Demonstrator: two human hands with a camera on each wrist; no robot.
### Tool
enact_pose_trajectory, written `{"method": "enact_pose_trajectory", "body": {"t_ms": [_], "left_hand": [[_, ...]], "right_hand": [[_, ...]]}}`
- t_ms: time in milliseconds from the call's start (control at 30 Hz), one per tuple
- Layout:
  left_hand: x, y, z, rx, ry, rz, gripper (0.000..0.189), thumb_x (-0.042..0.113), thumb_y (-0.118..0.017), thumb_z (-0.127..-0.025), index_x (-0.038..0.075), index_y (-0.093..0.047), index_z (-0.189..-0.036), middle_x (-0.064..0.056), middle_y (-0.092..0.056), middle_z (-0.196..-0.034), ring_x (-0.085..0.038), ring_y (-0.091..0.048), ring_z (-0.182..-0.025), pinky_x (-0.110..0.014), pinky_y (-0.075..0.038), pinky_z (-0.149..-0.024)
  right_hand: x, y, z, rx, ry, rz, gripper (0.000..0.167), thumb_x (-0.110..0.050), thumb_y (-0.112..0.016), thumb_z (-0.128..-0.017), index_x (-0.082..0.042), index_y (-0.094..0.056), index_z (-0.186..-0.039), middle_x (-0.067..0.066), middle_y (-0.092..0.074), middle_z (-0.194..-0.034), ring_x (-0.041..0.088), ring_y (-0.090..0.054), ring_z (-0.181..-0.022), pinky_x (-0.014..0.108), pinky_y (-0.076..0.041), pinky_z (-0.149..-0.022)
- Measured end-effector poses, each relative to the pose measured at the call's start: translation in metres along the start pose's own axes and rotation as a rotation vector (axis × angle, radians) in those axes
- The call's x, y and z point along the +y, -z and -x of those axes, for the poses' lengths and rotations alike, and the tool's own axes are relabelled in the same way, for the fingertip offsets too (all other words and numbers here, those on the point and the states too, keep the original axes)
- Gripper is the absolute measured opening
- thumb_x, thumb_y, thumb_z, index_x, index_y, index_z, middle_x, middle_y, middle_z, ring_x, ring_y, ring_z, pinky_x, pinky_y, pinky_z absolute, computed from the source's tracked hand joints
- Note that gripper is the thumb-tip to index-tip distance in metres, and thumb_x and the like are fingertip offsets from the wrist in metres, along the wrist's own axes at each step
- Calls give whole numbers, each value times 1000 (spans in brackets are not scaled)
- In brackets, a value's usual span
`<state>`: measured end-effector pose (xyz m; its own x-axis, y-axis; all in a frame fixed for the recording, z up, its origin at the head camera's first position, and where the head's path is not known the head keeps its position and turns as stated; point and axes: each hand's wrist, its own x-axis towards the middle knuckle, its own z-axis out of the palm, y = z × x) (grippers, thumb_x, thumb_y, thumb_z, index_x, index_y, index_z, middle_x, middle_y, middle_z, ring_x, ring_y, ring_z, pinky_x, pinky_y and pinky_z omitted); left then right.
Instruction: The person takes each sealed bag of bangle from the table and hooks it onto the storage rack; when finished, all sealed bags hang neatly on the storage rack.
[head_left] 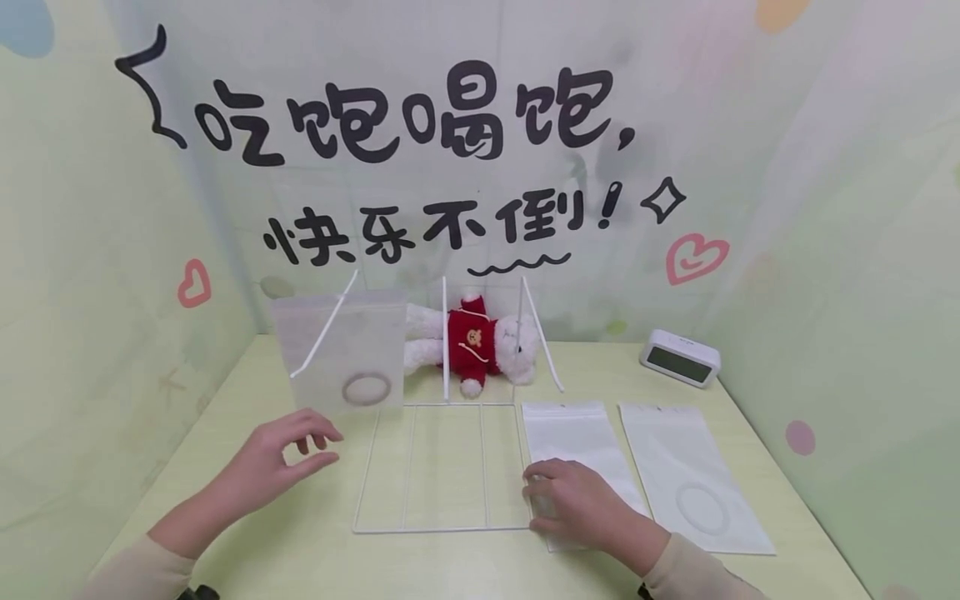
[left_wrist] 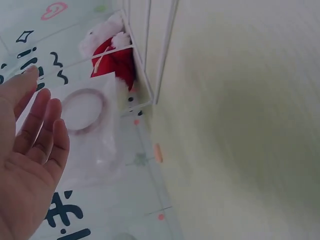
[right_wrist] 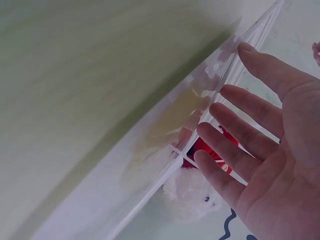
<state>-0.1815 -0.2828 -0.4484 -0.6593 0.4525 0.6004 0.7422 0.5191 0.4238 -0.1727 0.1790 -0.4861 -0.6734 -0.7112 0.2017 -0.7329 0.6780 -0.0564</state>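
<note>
A white wire rack (head_left: 442, 530) lies on the table with several prongs rising at its back. At its left prong hangs a translucent zip bag (head_left: 375, 342) with a ring-shaped item inside. My left hand (head_left: 273, 458) hovers just below and in front of that bag, fingers loosely bent and holding nothing. Over a white zip bag (head_left: 570, 433) beside the rack is my right hand (head_left: 581, 504). In the right wrist view its spread fingers (right_wrist: 245, 130) lie along the bag's edge; contact is unclear. A yellowish shape (right_wrist: 172, 117) shows in this bag.
Another zip bag (head_left: 675, 450) with a ring inside lies flat at the right. Behind the rack, a white plush toy in a red sweater (head_left: 472, 321) lies on its side. A white digital clock (head_left: 680, 358) stands at the back right. Printed fabric walls enclose the table.
</note>
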Motion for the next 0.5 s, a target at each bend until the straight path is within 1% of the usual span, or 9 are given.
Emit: {"method": "enact_pose_trajectory", "body": {"t_ms": [67,167,333,400,500], "left_hand": [[-2,-10,4,-40,-5,6,43,0,-87,-75,24,-72,-107,12,-70,-103,-7,-65,-81,-19,-56,-64],[-5,-23,9,-109,12,12,37,5,-88,-78,22,-72,-107,11,-70,-103,-5,-63,-83,-22,-57,-64],[-8,-38,18,-259,83,34,27,21,-85,-86,19,-73,-110,10,-70,-107,-9,-64,-89,-24,-58,-69],[-9,-43,21,-311,109,14,28,28,-83,-87,19,-74,-112,11,-69,-110,-12,-65,-94,-27,-60,-74],[-8,-47,26,-362,110,-74,31,35,-84,-85,20,-75,-112,12,-68,-114,-12,-64,-101,-31,-61,-82]], "right_hand": [[1,-1,0,-2,0,2,32,-35,-87,-77,-18,-79,-103,-1,-72,-120,19,-69,-110,39,-60,-93],[2,-2,0,1,6,3,32,-35,-87,-77,-18,-79,-103,0,-72,-120,19,-68,-111,39,-60,-94],[3,-4,1,15,19,1,33,-36,-88,-76,-18,-79,-103,-1,-72,-120,19,-68,-112,38,-60,-93],[4,-4,2,23,24,-1,33,-35,-88,-76,-18,-79,-103,0,-72,-120,19,-68,-112,38,-60,-94],[5,-4,2,29,29,-7,33,-35,-88,-77,-17,-79,-103,0,-72,-121,19,-68,-112,39,-59,-95]]}}
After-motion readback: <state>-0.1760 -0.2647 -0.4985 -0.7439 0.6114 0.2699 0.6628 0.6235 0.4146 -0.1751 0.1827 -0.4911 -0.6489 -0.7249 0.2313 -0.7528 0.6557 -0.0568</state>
